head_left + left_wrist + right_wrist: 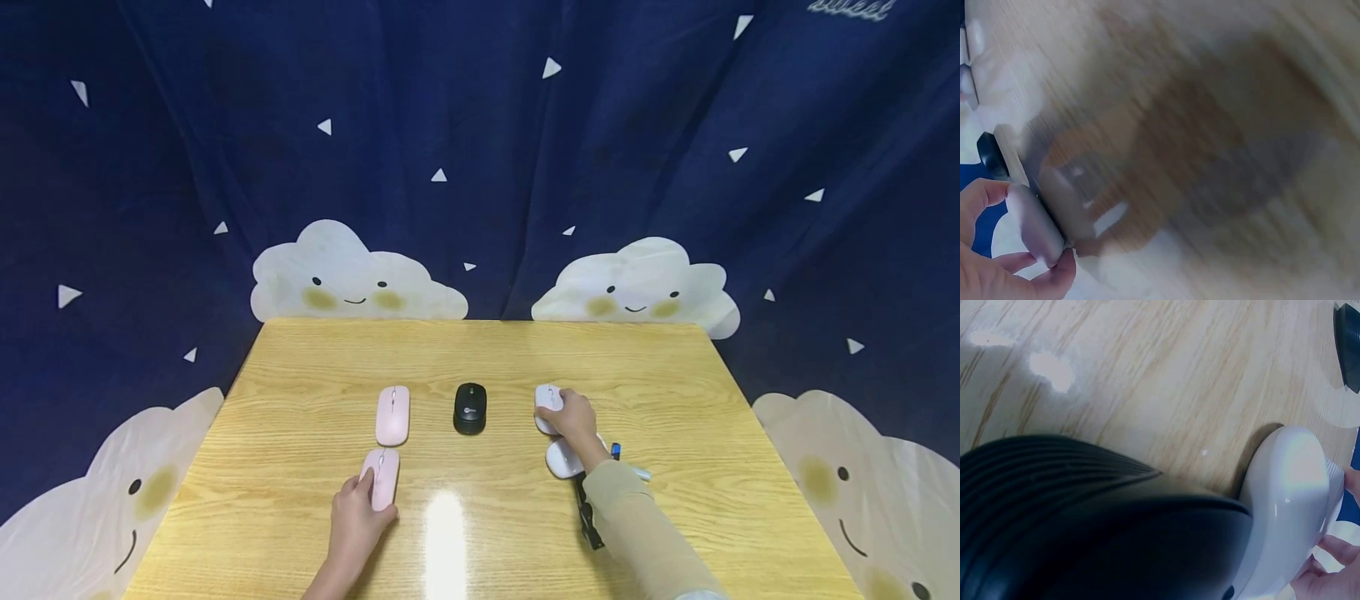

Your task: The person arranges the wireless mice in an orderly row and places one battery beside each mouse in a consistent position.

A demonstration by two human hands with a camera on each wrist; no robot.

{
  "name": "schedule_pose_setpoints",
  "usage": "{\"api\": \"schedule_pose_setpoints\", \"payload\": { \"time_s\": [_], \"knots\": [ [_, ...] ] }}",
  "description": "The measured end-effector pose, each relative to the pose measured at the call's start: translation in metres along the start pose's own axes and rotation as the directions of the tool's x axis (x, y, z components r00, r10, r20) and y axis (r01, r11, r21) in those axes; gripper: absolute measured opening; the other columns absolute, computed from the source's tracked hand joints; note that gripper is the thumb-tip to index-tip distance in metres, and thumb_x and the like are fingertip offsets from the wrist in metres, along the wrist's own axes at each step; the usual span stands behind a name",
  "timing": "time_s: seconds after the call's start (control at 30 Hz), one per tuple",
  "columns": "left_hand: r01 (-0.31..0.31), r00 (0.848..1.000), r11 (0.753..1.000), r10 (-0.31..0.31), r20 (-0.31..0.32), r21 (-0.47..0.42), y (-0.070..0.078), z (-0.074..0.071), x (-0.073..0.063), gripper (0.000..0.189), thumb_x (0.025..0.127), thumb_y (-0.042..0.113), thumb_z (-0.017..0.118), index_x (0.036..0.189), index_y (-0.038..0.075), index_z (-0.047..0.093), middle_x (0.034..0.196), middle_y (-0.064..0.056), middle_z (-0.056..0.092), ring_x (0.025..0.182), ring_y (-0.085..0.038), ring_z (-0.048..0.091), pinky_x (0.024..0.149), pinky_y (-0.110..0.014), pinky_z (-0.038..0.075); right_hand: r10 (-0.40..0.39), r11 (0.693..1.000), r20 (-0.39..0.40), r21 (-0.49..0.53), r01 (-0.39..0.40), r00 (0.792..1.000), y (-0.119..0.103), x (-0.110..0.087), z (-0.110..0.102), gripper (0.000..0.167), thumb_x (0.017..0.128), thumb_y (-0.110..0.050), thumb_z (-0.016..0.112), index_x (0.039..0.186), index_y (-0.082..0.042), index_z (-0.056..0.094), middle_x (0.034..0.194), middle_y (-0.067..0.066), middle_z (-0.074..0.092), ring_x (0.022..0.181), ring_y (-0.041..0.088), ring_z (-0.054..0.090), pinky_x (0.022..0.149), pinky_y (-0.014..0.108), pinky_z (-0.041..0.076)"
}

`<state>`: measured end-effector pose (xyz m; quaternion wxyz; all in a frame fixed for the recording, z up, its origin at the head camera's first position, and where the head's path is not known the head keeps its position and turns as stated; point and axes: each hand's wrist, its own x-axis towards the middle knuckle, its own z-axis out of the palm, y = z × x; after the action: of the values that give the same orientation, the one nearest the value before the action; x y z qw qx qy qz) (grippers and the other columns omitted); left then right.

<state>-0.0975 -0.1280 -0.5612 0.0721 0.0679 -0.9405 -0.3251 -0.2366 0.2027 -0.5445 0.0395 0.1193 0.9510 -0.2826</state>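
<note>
My left hand (pixel 358 518) grips a pale pink computer mouse (pixel 385 477) by its sides, with the thumb on the right edge. Just beyond it lies a second pink mouse (pixel 392 415). In the left wrist view the fingers pinch the gripped pink mouse (pixel 1035 222) low over the wood. My right hand (pixel 576 419) holds a white mouse (pixel 548 397) by its sides. Nearer to me, partly under the right wrist, sits another white mouse (pixel 562 460). The right wrist view shows that nearer white mouse (pixel 1291 494) in front of the held one.
A black mouse (pixel 470 408) stands in mid-table between the pink and white mice. Beside the right forearm lie a black object (pixel 588 521), partly hidden, and a small blue-ended item (pixel 616 451). A ribbed black mouse (pixel 1085 525) fills the right wrist view's foreground.
</note>
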Motion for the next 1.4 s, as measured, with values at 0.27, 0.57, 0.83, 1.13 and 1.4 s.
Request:
{"api": "schedule_pose_setpoints", "payload": {
  "time_s": [0.27, 0.57, 0.83, 1.13, 1.4],
  "knots": [
    [0.002, 1.000, 1.000, -0.002, -0.009, 0.023, 0.002, 0.001, 0.001, 0.068, 0.054, 0.004, 0.078, 0.113, -0.017, 0.053, 0.102, -0.039, 0.054, 0.087, -0.048, 0.057, 0.074, -0.051, 0.052, -0.008, 1.000, -0.001, 0.001, 0.008, 1.000, 0.000, -0.001, 0.000, 0.070, 0.075, -0.038, 0.071, 0.126, 0.005, 0.049, 0.118, 0.028, 0.054, 0.102, 0.040, 0.054, 0.083, 0.049, 0.047],
    [0.002, 1.000, 1.000, -0.002, -0.013, 0.027, 0.003, 0.001, 0.002, 0.067, 0.054, 0.002, 0.077, 0.113, -0.017, 0.054, 0.100, -0.038, 0.056, 0.085, -0.047, 0.058, 0.073, -0.050, 0.052, -0.017, 1.000, 0.011, 0.005, 0.017, 1.000, 0.000, 0.001, 0.001, 0.072, 0.077, -0.040, 0.069, 0.129, 0.005, 0.046, 0.120, 0.029, 0.051, 0.105, 0.042, 0.051, 0.084, 0.051, 0.046],
    [0.010, 1.000, 0.999, -0.010, -0.007, 0.032, 0.003, 0.000, 0.001, 0.066, 0.055, 0.002, 0.077, 0.114, -0.017, 0.054, 0.101, -0.038, 0.055, 0.085, -0.047, 0.057, 0.073, -0.049, 0.052, -0.004, 1.000, 0.017, 0.001, 0.004, 1.000, 0.000, -0.001, 0.001, 0.073, 0.076, -0.040, 0.070, 0.129, 0.005, 0.046, 0.118, 0.029, 0.051, 0.104, 0.042, 0.051, 0.084, 0.051, 0.046],
    [0.018, 1.000, 0.999, -0.018, 0.007, 0.030, 0.003, 0.001, 0.002, 0.067, 0.055, 0.002, 0.078, 0.115, -0.016, 0.053, 0.102, -0.038, 0.055, 0.087, -0.047, 0.057, 0.075, -0.049, 0.052, -0.003, 1.000, 0.060, -0.010, 0.004, 0.998, 0.002, 0.002, -0.001, 0.071, 0.081, -0.040, 0.065, 0.131, 0.006, 0.041, 0.121, 0.031, 0.047, 0.109, 0.044, 0.047, 0.088, 0.053, 0.043],
    [0.021, 1.000, 0.999, -0.022, 0.015, 0.026, 0.002, 0.001, 0.002, 0.067, 0.056, 0.002, 0.077, 0.115, -0.016, 0.053, 0.102, -0.037, 0.055, 0.085, -0.045, 0.057, 0.074, -0.049, 0.051, -0.069, 0.996, 0.035, 0.058, 0.067, 0.997, 0.001, -0.002, -0.021, 0.059, 0.087, -0.029, 0.058, 0.131, 0.006, 0.040, 0.120, 0.032, 0.048, 0.108, 0.044, 0.049, 0.089, 0.053, 0.043]
  ]
}}
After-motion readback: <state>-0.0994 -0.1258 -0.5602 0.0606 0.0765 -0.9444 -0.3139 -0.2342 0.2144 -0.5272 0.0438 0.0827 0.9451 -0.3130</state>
